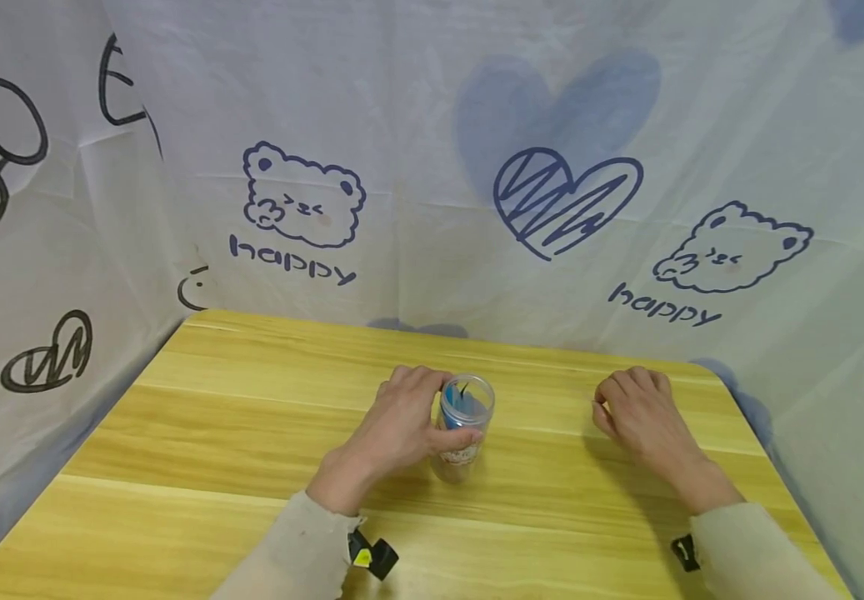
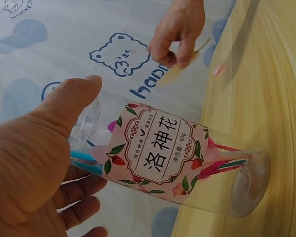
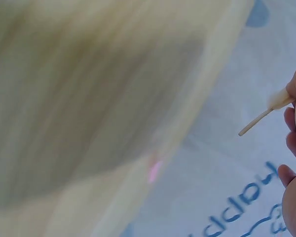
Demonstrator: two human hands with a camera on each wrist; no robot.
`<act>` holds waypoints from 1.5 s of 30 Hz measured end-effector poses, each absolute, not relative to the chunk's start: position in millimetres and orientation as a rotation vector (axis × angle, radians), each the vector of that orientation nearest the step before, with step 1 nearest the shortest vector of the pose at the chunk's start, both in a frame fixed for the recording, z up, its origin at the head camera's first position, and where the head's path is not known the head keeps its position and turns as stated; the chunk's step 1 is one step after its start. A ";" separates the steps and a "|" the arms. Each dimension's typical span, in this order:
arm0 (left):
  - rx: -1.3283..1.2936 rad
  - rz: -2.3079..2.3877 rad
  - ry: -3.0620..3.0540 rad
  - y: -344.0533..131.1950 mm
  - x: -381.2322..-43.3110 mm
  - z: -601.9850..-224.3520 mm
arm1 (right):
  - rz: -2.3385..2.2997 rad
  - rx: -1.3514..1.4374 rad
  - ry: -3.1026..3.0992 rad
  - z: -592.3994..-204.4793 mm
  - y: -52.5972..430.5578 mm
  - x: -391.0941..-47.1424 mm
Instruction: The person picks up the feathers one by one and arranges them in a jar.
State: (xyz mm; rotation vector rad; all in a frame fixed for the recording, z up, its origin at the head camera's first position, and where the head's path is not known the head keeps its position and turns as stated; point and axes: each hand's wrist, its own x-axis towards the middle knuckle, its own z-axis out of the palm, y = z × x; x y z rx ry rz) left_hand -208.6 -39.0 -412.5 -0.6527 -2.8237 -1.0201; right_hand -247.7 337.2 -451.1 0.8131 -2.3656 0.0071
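Near the middle of the table, my left hand (image 1: 400,423) grips a clear plastic jar (image 1: 463,454), thumb in front and fingers behind. The jar is lidless and stands roughly upright. Its pink floral label (image 2: 158,150) faces the left wrist camera, and blue and pink feathers (image 2: 214,165) show inside. Off to the right, above the table, my right hand (image 1: 637,417) pinches a pale yellowish feather (image 2: 173,75). That feather's bare quill (image 3: 256,122) sticks out past the fingers in the right wrist view; in the head view the hand hides it.
A small pink piece (image 3: 154,172) lies near the edge of the wood-grain table (image 1: 252,400). White cloth (image 1: 417,167) with printed bears and hearts hangs behind the table and along its sides.
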 end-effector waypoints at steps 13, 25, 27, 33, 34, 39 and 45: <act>-0.680 -1.014 -2.794 -37.1 -208.5 -408.2 | 0.236 0.874 -2.211 -397.0 272.1 -233.3; -0.677 -1.035 -2.797 -38.9 -209.3 -407.3 | 1.007 0.798 -2.038 -354.3 199.8 -213.5; -0.683 -1.041 -2.790 -39.1 -209.6 -407.0 | 1.134 0.724 -2.044 -350.3 190.1 -209.6; -0.693 -1.051 -2.777 -38.9 -210.0 -407.3 | 1.375 0.581 -2.021 -350.9 166.4 -206.6; -0.691 -1.054 -2.780 -38.8 -210.3 -407.4 | 1.391 0.573 -2.025 -352.7 163.3 -206.7; -0.689 -1.051 -2.780 -39.5 -210.9 -408.3 | 1.383 0.530 -2.139 -368.2 153.6 -205.5; -0.701 -1.036 -2.785 -40.8 -210.6 -408.2 | 1.114 0.607 -2.269 -391.1 155.6 -202.6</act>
